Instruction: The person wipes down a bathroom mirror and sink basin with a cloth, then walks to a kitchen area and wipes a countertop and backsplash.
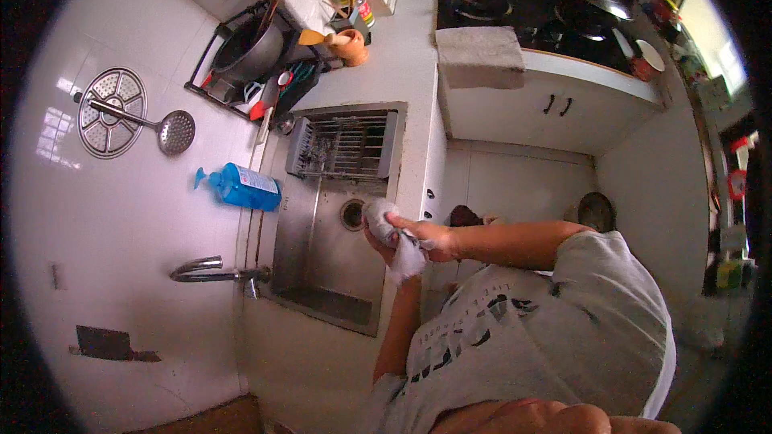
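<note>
A whitish cloth (409,259) is bunched between both hands, just over the near edge of the steel sink (347,259). My right hand (431,238), on the arm coming in from the right of the picture, grips it with the thumb on top. From below, my left hand (379,246) holds a rounded grey-white bundle at the cloth's upper end; whether something is inside cannot be told. The sink drain (353,215) lies just left of the hands. A metal dish rack (344,144) spans the upper part of the sink.
A chrome faucet (211,271) and a blue pump bottle (250,187) stand at the wall side. A skimmer (175,131) hangs by a perforated steel disc (113,111). A pot (253,54) sits on a rack. A towel (479,57) hangs by the gas stove (531,24).
</note>
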A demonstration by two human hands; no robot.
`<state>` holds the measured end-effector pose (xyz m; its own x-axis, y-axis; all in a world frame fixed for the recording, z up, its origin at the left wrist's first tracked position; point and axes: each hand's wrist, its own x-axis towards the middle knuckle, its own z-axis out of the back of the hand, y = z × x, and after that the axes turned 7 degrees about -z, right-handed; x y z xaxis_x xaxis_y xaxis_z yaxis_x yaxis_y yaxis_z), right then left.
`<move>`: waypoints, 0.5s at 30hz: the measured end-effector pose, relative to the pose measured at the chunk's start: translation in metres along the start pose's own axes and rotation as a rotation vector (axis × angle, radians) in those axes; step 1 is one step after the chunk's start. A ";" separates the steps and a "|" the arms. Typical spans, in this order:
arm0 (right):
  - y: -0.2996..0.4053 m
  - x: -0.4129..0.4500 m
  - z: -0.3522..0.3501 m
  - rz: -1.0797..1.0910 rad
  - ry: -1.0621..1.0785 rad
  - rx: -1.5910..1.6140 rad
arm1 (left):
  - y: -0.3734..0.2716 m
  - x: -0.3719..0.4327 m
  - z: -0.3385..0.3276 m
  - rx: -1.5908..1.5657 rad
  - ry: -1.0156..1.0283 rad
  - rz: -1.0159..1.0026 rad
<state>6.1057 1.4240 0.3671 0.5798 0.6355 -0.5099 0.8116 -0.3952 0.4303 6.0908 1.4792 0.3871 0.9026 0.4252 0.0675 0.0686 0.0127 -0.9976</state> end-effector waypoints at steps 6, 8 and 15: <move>0.070 -0.087 0.058 -0.038 0.295 -0.245 | 0.009 0.053 -0.040 -0.001 -0.122 -0.202; 0.089 -0.115 0.091 -0.117 0.352 -0.679 | 0.002 0.082 -0.069 0.009 -0.181 -0.344; 0.128 -0.165 0.188 0.019 -0.300 -0.620 | 0.017 0.201 -0.204 0.478 0.168 -0.834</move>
<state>6.1270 1.1435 0.3662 0.6612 0.3859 -0.6433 0.6613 0.1050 0.7427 6.3605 1.3803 0.3878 0.6937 -0.0210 0.7199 0.5666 0.6330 -0.5275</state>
